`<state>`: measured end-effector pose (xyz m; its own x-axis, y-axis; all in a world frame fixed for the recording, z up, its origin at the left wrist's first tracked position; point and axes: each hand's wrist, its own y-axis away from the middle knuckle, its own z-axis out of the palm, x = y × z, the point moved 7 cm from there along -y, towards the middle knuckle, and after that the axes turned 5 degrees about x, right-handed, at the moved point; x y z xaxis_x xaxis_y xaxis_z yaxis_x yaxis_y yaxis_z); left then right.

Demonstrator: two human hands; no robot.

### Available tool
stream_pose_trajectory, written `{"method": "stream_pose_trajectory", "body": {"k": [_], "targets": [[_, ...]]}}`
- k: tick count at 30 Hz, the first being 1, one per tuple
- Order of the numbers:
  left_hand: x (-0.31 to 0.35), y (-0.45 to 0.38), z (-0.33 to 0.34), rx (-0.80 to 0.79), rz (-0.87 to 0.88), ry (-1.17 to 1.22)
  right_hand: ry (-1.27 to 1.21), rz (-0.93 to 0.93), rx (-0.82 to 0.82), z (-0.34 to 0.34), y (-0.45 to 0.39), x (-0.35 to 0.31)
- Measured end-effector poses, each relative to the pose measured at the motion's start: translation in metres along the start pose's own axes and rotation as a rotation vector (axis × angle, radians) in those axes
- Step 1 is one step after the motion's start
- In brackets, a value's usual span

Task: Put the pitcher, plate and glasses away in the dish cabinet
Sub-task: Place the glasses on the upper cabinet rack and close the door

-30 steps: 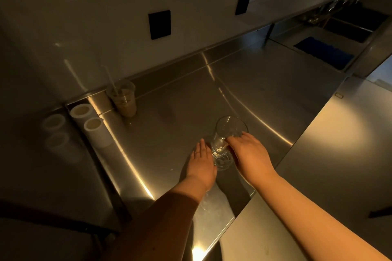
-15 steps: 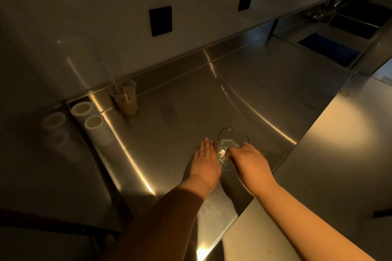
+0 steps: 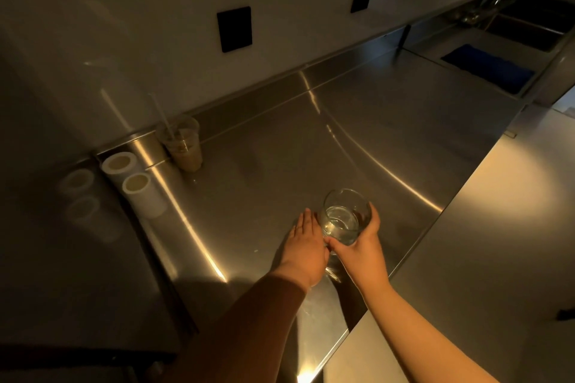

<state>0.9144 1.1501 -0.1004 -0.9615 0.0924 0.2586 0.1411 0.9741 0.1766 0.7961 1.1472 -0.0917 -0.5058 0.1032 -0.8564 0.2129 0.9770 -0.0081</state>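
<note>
A clear drinking glass (image 3: 343,218) sits in my right hand (image 3: 362,247), whose fingers and thumb curl round its lower wall, its mouth turned up toward the camera above the steel counter (image 3: 389,140). My left hand (image 3: 306,244) lies just left of the glass with its fingers straight and together, palm down near the counter surface; whether it touches the glass is unclear. No pitcher, plate or cabinet is in view.
A plastic cup with a straw and brown drink (image 3: 183,146) stands at the back left. Two white rolls (image 3: 133,183) lie beside it. A blue cloth (image 3: 488,67) lies by a sink (image 3: 529,31) at far right. A lower steel surface (image 3: 497,242) borders the counter's near edge.
My right hand has shifted from the glass's side to cupping it from below, and the glass has risen and tipped its mouth upward. My left hand stayed flat beside it.
</note>
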Motion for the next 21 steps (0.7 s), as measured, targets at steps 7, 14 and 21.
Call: {"method": "stream_pose_trajectory", "body": {"k": [7,14,21], "targets": [[-0.002,-0.003,0.003,0.007,0.01,0.0,-0.107,0.002,0.01,0.008,-0.009,0.008],[-0.003,-0.004,0.004,0.024,-0.011,0.037,-0.206,0.021,0.017,0.017,-0.015,0.015],[-0.005,-0.005,0.006,0.012,-0.011,0.026,-0.132,-0.022,0.058,0.014,-0.016,0.011]]}}
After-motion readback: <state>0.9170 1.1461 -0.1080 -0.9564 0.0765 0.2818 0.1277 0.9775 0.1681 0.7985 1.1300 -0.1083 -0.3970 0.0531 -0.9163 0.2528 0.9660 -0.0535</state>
